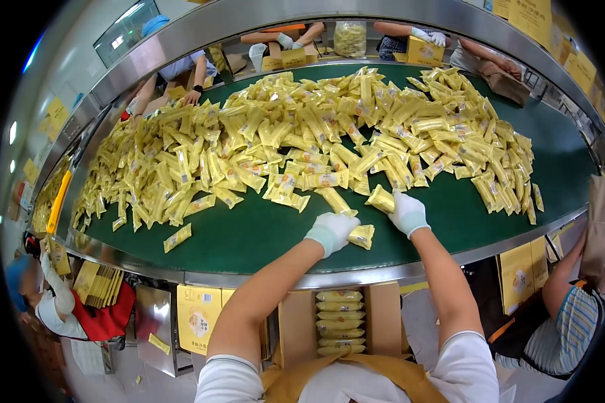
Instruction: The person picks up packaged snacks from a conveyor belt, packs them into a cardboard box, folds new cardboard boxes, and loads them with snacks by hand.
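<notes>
My left hand [333, 232] pinches a yellow packet [361, 237]; my right hand [409, 212] pinches a second packet [381, 199] (open carton [298, 329] before me).

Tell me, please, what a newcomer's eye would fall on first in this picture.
Most likely the great pile of yellow packets, spread across the green surface. Next, perhaps, the gloved left hand and right hand at its near side, each with a packet at the fingers. Below them, the open box with packets stacked in a neat column also stands out.
</notes>
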The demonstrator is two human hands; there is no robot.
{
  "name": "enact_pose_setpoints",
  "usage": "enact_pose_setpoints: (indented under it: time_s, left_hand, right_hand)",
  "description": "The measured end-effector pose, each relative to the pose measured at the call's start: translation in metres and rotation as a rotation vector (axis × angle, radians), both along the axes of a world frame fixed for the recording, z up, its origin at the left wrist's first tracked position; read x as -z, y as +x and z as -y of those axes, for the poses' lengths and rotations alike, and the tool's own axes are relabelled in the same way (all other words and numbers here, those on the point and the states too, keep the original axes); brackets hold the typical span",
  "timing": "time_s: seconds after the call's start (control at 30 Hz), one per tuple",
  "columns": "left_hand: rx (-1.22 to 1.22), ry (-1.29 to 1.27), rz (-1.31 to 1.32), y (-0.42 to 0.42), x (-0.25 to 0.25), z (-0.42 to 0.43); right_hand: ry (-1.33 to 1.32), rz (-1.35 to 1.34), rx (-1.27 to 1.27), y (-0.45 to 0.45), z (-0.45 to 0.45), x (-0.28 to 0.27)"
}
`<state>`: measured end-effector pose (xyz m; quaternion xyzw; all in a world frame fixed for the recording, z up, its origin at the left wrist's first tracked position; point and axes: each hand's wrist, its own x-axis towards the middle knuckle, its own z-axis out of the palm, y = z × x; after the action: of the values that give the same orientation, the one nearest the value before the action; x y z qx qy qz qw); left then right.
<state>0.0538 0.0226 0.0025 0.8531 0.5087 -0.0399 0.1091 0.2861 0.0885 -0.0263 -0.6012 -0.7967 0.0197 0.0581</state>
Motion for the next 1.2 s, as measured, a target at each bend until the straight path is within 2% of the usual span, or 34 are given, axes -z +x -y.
enact_pose_setpoints:
  time_s: [0.07,0.1,0.13,0.2,0.3,0.37,0.47,0.5,0.53,0.57,0.63,0.67,0.73,0.83,0.9,0.93,0.97,1.0,1.03,1.07,1.13,1.2]
  left_hand:
    - [0.017,0.071,-0.026,-0.012,-0.012,0.014]
    - [0.001,0.135,-0.027,-0.022,-0.006,0.017]
    - [-0.012,0.197,-0.030,-0.036,0.007,0.021]
    - [0.008,0.386,-0.032,-0.071,0.040,0.035]
    - [0.109,0.448,-0.083,-0.075,0.028,0.063]
    - [0.104,0.445,-0.101,-0.069,0.026,0.073]
    - [0.037,0.099,-0.174,-0.064,0.000,0.052]
    - [0.007,0.014,-0.117,-0.064,-0.010,0.047]
    - [0.006,0.084,-0.081,-0.066,-0.003,0.046]
    - [0.004,0.155,-0.045,-0.070,0.012,0.045]
    - [0.010,0.252,-0.024,-0.068,0.007,0.050]
    - [0.015,0.016,-0.008,-0.067,0.004,0.047]
    - [-0.034,-0.017,0.079,-0.074,0.009,0.060]
    - [-0.191,0.013,0.136,-0.087,-0.009,0.074]
    - [-0.432,-0.060,0.509,-0.113,-0.004,0.073]
    - [-0.552,-0.096,0.696,-0.129,0.000,0.071]
    - [-0.630,-0.307,1.094,-0.145,0.002,0.060]
    - [-0.614,-0.245,1.495,-0.151,0.000,0.057]
    - [-0.631,-0.221,1.700,-0.150,-0.012,0.048]
    - [-0.669,-0.149,1.615,-0.158,-0.015,0.033]
    - [-0.673,-0.197,1.471,-0.158,-0.031,-0.001]
    - [-0.649,-0.225,1.316,-0.153,-0.019,-0.044]
  right_hand:
    - [0.183,0.034,-0.066,0.002,0.006,0.020]
    - [0.379,0.045,-0.154,0.003,0.014,0.030]
    - [0.375,0.057,-0.168,0.003,0.019,0.042]
    - [0.348,-0.025,-0.206,-0.008,0.054,0.006]
    - [0.446,-0.001,-0.172,-0.011,0.067,0.010]
    - [0.193,0.021,-0.153,-0.003,0.055,0.006]
    - [-0.204,0.180,-0.093,-0.008,0.030,-0.021]
    - [-0.300,0.229,-0.072,-0.016,0.026,-0.036]
    - [-0.396,0.279,-0.050,-0.021,0.025,-0.045]
    - [-0.414,0.236,-0.042,-0.025,0.020,-0.041]
    - [-0.446,0.065,-0.106,-0.038,0.019,-0.053]
    - [-0.427,-0.051,-0.125,-0.045,0.017,-0.051]
    - [-0.420,-0.267,-0.135,-0.067,0.009,-0.061]
    - [-0.639,-0.447,-0.139,-0.098,-0.016,-0.054]
    - [-0.759,-0.564,-0.144,-0.118,-0.029,-0.032]
    - [-0.710,-0.465,-0.141,-0.128,-0.029,-0.028]
    - [-0.659,-0.365,-0.139,-0.138,-0.028,-0.024]
    - [-0.607,-0.264,-0.136,-0.148,-0.026,-0.022]
    - [-0.528,-0.130,-0.186,-0.154,-0.016,-0.030]
    - [-0.444,-0.092,-0.220,-0.156,-0.002,-0.034]
    - [-0.267,-0.025,-0.347,-0.155,0.016,-0.030]
    - [-0.208,0.060,-0.468,-0.152,0.031,-0.036]
